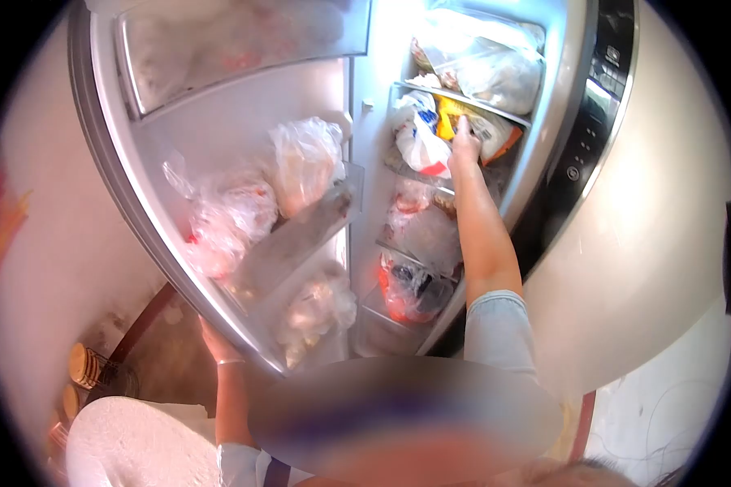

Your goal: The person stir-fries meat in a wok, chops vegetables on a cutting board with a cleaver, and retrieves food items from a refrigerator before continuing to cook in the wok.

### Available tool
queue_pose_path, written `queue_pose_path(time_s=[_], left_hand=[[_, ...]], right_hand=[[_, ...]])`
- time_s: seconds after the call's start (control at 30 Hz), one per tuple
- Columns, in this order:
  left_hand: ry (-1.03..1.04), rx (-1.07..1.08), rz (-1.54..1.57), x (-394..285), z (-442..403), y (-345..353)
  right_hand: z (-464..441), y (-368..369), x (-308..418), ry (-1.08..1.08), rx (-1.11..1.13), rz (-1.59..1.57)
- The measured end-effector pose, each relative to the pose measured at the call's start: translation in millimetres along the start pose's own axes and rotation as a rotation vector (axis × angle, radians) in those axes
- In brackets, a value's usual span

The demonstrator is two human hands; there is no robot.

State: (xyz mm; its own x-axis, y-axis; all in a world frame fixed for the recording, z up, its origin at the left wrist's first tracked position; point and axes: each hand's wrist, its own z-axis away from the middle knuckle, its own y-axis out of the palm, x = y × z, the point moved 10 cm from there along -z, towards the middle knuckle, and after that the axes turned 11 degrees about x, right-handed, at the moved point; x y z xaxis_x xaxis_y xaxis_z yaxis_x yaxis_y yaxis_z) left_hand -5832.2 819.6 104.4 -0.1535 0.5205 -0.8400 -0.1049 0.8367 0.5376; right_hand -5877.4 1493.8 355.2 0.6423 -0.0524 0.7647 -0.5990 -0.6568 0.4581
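Note:
My right hand (464,148) reaches into the open freezer compartment. It is closed at the front of a yellow-and-white food bag (495,131), with one digit showing on top and the other fingers mostly hidden. Just left of it, a white plastic bag (422,146) with blue and red print bulges over the same shelf. My left hand (213,339) grips the outer edge of the freezer door (158,252), low down, its fingers partly behind the door. In the door's bins sit clear bags of food (307,162), their contents blurred.
Above, a shelf holds a large clear bag (499,77). Lower shelves carry more bagged food (422,227) and a red-and-clear bag (410,288). A dark control panel (597,105) runs along the right. A white rounded surface (130,446) and a striped jar (85,365) stand at lower left.

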Motion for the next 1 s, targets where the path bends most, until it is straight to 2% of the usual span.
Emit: queue_pose_path(time_s=[0.1,0.17,0.2,0.3,0.37,0.47,0.57,0.63,0.7,0.77,0.83,0.9,0.97,1.0], left_hand=[[0.0,-0.014,-0.07,3,1,-9],[0.047,0.001,-0.197,0,0,-12],[0.048,0.001,-0.249,0,2,-15],[0.072,-0.002,-0.265,-1,8,-15],[0.09,-0.015,-0.258,-2,7,-16],[0.08,-0.055,-0.267,-4,12,-15],[-0.013,-0.082,-0.071,-7,20,-1],[0.033,-0.051,-0.089,-3,15,-8],[0.029,-0.034,0.0,-5,18,-1],[0.071,0.066,-0.064,0,11,-8],[0.046,0.042,-0.025,-4,15,-2],[0.062,0.039,-0.123,-4,14,-9],[0.069,0.042,-0.108,7,5,-18],[0.076,0.075,-0.099,9,4,-18]], right_hand=[[-18,12,-25,0.173,-0.146,-0.558],[-27,22,-17,0.127,-0.076,-0.675],[-24,10,-23,0.137,-0.243,-0.632],[0,5,5,0.16,-0.361,-0.574],[21,-2,35,0.044,-0.42,-0.458],[25,-9,57,-0.003,-0.317,-0.364],[24,-19,56,-0.032,-0.233,-0.364],[30,-22,51,-0.036,-0.145,-0.346],[64,-15,60,-0.045,-0.053,-0.321],[108,-15,65,-0.004,0.036,-0.261],[154,-25,63,0.019,0.156,-0.177],[219,-37,40,0.317,0.31,-0.143],[280,-58,9,0.485,0.5,-0.004],[312,-62,2,0.525,0.503,-0.067]])
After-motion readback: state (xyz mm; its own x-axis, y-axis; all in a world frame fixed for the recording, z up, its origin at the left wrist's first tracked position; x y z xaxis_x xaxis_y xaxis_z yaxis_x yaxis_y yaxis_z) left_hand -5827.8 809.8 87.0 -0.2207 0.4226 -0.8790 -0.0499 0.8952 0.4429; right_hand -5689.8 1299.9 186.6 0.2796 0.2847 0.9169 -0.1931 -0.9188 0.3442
